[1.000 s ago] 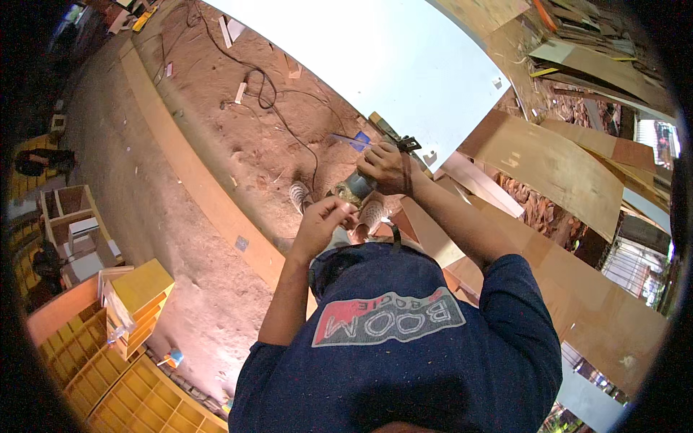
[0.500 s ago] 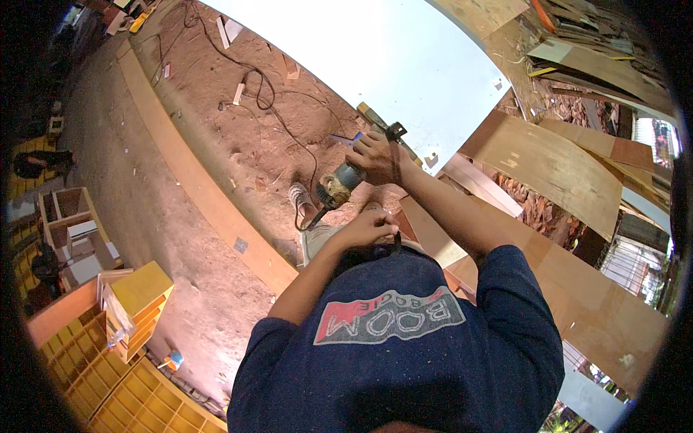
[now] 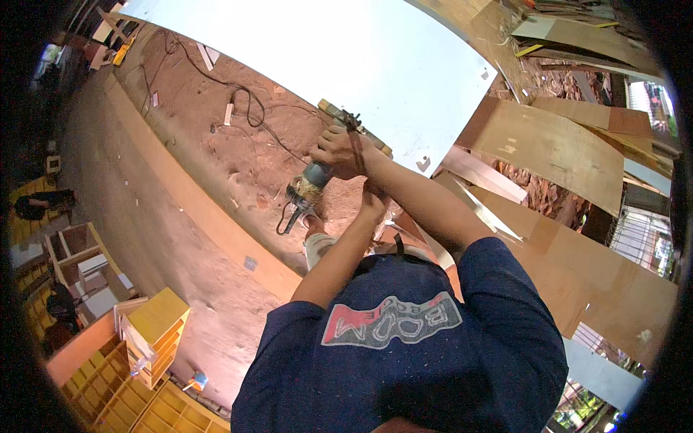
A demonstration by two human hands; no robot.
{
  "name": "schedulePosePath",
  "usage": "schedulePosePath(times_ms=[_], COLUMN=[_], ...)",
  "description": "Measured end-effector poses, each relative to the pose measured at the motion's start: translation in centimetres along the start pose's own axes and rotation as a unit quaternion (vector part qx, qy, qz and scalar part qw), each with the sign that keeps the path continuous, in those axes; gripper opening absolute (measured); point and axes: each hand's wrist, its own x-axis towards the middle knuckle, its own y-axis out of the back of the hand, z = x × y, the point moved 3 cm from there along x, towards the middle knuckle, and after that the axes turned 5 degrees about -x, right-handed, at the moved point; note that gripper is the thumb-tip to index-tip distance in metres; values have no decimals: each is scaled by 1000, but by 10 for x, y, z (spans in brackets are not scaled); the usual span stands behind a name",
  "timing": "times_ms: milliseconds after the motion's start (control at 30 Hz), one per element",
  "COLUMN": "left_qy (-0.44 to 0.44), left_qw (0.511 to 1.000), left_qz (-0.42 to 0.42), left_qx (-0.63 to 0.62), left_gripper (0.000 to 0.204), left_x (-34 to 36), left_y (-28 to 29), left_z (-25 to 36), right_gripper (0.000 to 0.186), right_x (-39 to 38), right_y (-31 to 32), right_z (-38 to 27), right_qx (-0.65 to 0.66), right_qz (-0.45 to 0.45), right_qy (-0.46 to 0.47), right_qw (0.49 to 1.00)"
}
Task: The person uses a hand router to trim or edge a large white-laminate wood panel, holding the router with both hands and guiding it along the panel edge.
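A corded power tool with a greenish-grey motor body [image 3: 312, 176] and a long flat base lies across the near edge of a white board [image 3: 404, 72]. My right hand [image 3: 343, 151] is closed around it, just behind the black knob at the board's edge. Crossing below my right forearm, my left hand [image 3: 374, 202] is close to or against that wrist. Its fingers are hidden there. The tool's black cord [image 3: 253, 108] runs off over the ground to the far left.
A long orange-brown plank [image 3: 191, 195] lies on the ground to my left. Yellow drawer units [image 3: 155, 321] stand at lower left. Plywood sheets [image 3: 541, 155] and wood scraps fill the right side. My shoe [image 3: 307, 215] is beneath the tool.
My right hand and the tool have shifted left along the board edge in the picture. My left hand has risen from my waist toward my right wrist. The whole view has turned slightly.
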Motion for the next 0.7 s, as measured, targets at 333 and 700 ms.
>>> schedulePosePath(times_ms=[333,700], left_qy=[104,86], left_qw=[982,982], left_qz=[108,90], left_qx=[-113,-143], left_gripper=[33,22], left_x=[23,57], left_y=[-4,-11], left_z=[33,80], right_gripper=[43,37], right_x=[34,71], right_y=[-17,-23], right_z=[15,41], right_qx=[-19,-5], right_qz=[20,7], right_qy=[-1,-3], right_qw=[1000,1000])
